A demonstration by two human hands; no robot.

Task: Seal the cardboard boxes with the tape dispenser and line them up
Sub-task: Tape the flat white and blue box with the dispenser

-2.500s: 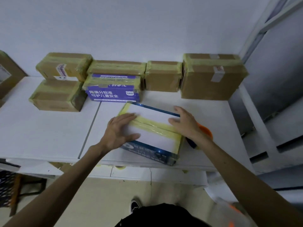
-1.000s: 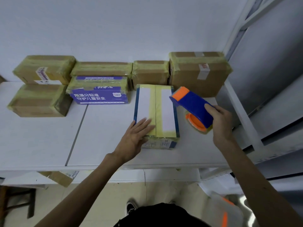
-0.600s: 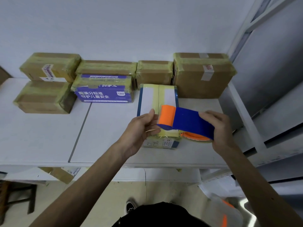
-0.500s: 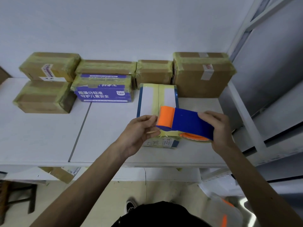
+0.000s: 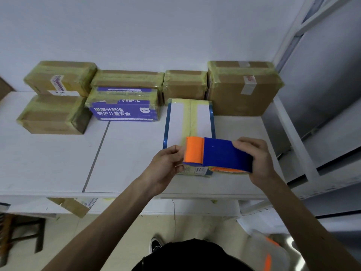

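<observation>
The long white table (image 5: 58, 163) holds everything. At the back right stands the big brown cardboard box (image 5: 244, 94), wrapped in yellowish tape. Beside it, along the wall, sit smaller brown taped boxes (image 5: 185, 85), with one more (image 5: 52, 114) in front on the left. A purple cardboard box with white writing (image 5: 125, 111) sits in front of that row too. The flat white-topped box with blue edges (image 5: 187, 120) lies longways on the table, its far end close up to the back row and a yellow tape strip down its middle. Its near end is under the blue and orange plastic tape dispenser (image 5: 220, 153), which is held in the air above it. The right hand (image 5: 257, 159) is wrapped around the blue back end of the tape dispenser. The left hand (image 5: 166, 167) has curled fingers pinching at the orange front end, maybe at the loose tape, but the tape is too hard to see. I think the tape could stick to the fingers or fold onto itself. The front edge of the tape dispenser might scratch a finger. No hand holds the white-topped box, so pulling tape could slide it crooked.
</observation>
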